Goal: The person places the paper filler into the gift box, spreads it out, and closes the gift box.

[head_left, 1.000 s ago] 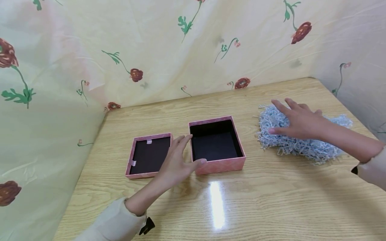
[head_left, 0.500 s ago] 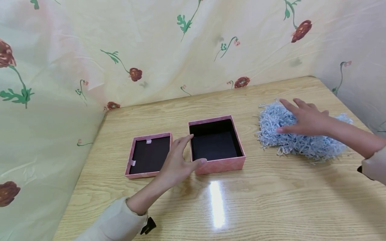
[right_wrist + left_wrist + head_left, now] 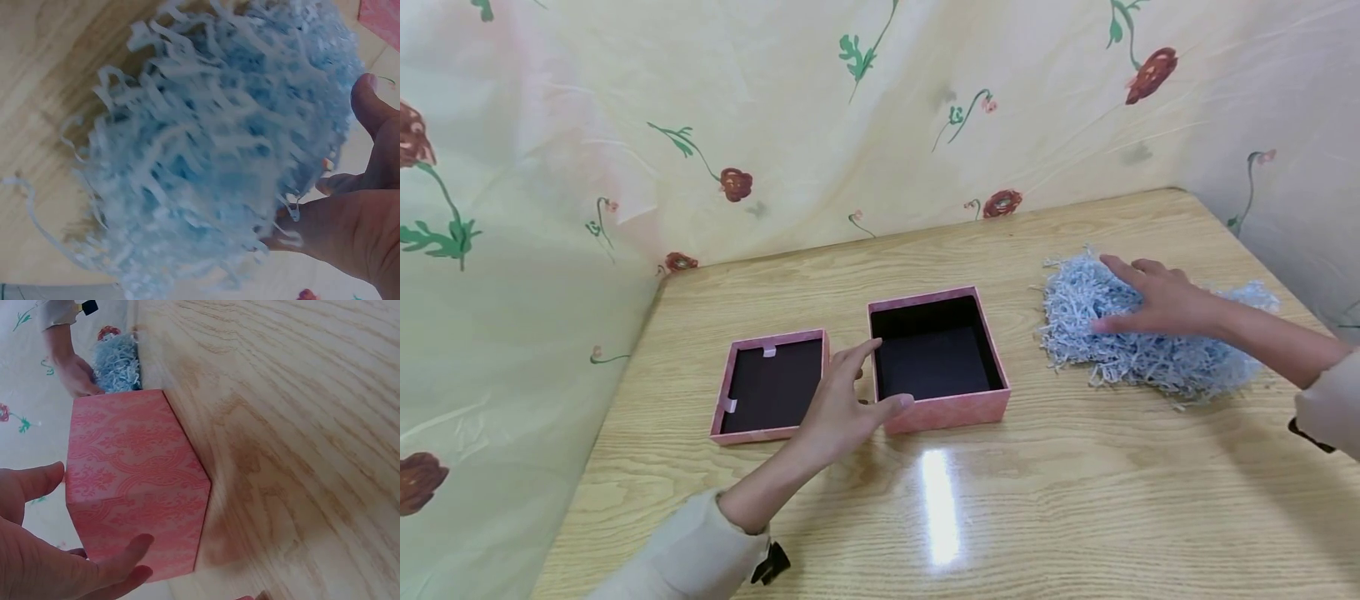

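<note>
A pink patterned square box with a black inside stands uncovered mid-table. My left hand is at its near left corner, thumb by the front rim and fingers along the left side. In the left wrist view the fingers lie loosely against the box wall, fairly straight. To the right, a heap of light blue shredded paper lies on the table. Over it my right hand hovers or rests, fingers spread and slightly bent. The right wrist view shows thumb and fingers beside the strands, not closed round them; contact is unclear.
A shallow pink lid with a dark inside and two small pale tabs lies upside down left of the box. The wooden table meets a floral cloth at the back and sides. Light glares on the near tabletop.
My right hand has shifted a little to the right and sunk closer to the shredded paper. The left hand, box and lid stay in place.
</note>
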A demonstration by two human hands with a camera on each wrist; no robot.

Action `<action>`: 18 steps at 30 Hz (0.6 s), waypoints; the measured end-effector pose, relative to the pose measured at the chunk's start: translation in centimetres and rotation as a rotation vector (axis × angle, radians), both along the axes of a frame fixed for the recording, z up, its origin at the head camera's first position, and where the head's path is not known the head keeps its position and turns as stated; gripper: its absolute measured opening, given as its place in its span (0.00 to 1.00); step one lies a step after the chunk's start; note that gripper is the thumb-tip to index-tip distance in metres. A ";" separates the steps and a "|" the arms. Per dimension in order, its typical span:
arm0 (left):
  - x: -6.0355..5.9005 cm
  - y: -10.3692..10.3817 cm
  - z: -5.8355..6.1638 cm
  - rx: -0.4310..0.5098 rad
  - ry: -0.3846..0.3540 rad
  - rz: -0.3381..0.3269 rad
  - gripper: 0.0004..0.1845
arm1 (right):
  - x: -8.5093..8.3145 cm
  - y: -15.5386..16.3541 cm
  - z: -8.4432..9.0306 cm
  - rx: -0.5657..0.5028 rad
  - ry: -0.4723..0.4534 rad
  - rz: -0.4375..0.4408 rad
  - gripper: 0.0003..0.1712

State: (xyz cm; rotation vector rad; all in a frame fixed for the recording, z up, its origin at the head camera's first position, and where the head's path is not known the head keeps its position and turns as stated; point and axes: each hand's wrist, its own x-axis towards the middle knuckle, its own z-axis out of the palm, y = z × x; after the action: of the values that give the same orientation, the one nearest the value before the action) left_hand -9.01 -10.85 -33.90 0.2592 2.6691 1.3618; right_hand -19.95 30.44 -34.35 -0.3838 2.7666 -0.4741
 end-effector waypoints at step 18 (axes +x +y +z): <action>-0.2 0.1 -0.6 0.072 -0.083 0.036 0.43 | -0.7 0.7 -2.8 -0.056 -0.092 -0.034 0.62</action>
State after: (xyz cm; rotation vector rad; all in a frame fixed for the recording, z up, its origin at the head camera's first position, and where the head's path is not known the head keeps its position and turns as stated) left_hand -9.18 -10.78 -34.46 0.1589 2.5730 1.4484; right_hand -20.69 31.18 -37.19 -0.3202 2.6790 -0.5640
